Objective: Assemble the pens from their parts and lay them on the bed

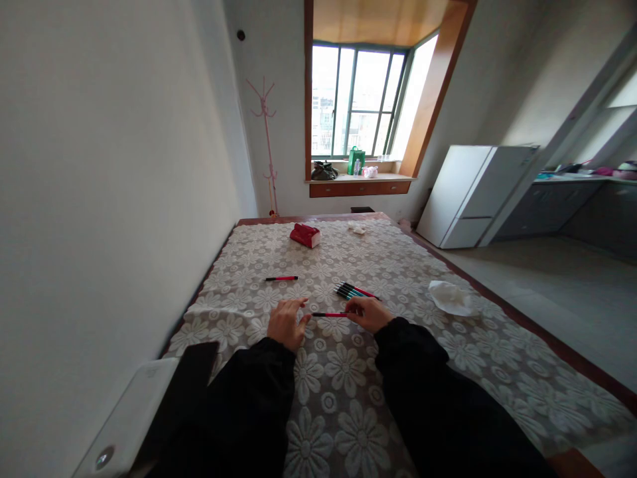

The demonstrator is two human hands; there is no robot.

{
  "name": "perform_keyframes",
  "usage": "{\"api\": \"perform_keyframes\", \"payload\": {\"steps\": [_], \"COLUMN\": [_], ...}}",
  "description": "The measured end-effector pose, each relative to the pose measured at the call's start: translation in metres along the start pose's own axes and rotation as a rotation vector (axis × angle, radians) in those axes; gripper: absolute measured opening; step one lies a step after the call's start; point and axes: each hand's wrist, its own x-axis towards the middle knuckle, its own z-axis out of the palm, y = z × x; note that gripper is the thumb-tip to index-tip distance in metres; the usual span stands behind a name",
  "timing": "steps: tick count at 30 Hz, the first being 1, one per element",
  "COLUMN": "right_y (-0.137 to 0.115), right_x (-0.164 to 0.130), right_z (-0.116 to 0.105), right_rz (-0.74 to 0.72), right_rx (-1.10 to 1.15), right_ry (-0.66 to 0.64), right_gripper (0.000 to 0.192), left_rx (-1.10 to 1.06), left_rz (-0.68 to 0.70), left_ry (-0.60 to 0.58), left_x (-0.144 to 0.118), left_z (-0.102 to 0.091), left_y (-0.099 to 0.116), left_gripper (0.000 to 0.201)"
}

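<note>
While the right hand pinches the near-level red-and-black pen at its right end, thumb and fingers closed on the barrel, the left hand waits at the other end with its thumb and fingers apart. Its thumb tip sits just beside the pen's dark end; whether they touch, I cannot tell. The pen lies between the two hands, over or on the flowered tablecloth — any gap beneath it is too small to judge.

Beyond the right hand, a cluster of pens lies side by side, slanting, some teal and some red, their tips toward the left. That closeness looks like the main risk: a careless swing of the right knuckles could knock the row and fan it out. The held pen is gripped at one end only, so a push on its free end could make it pivot or slip from the fingers. Slim, smooth barrels would probably roll if nudged, though the raised flower pattern might slow them.

A single pen rests past the left hand, apart from the cluster, where a forward sweep could catch it. The red packet and the white tissue are well apart from both hands, so they seem unlikely to interfere.
</note>
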Motion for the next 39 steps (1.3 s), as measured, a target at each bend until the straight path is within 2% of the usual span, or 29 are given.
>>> {"api": "perform_keyframes", "payload": {"steps": [3,5,8,11,13,20,25,33,39], "right_y": [0.000,0.001,0.007,0.024,0.037,0.067,0.074,0.075,0.076], "right_x": [-0.004,-0.006,-0.005,-0.002,-0.001,-0.001,0.001,0.002,0.002], "right_z": [-0.005,-0.009,-0.015,-0.023,-0.027,-0.026,-0.023,-0.022,-0.022], "right_rz": [0.148,0.184,0.189,0.292,0.362,0.517,0.506,0.489,0.472], "right_rx": [-0.334,-0.419,-0.402,-0.346,-0.321,-0.258,-0.252,-0.273,-0.267], "right_ry": [0.066,0.123,0.273,0.492,0.564,0.504,0.494,0.467,0.427], "right_gripper": [0.006,0.005,0.006,0.006,0.006,0.008,0.011,0.014,0.014], "left_rx": [0.056,0.080,0.091,0.095,0.095,0.100,0.107,0.106,0.112], "left_rz": [-0.040,-0.039,-0.038,-0.047,-0.044,-0.034,-0.032,-0.026,-0.031], "left_ry": [-0.057,-0.084,-0.091,-0.091,-0.091,-0.089,-0.086,-0.099,-0.092], "left_x": [-0.002,-0.003,-0.003,-0.003,-0.002,-0.003,-0.003,-0.003,-0.003], "left_z": [0.002,0.003,0.003,0.001,0.000,0.002,0.004,-0.003,0.002], "left_y": [-0.001,-0.001,0.001,0.003,0.003,0.000,-0.001,0.003,0.000], "left_gripper": [0.033,0.027,0.022,0.021,0.021,0.022,0.022,0.022,0.022]}}
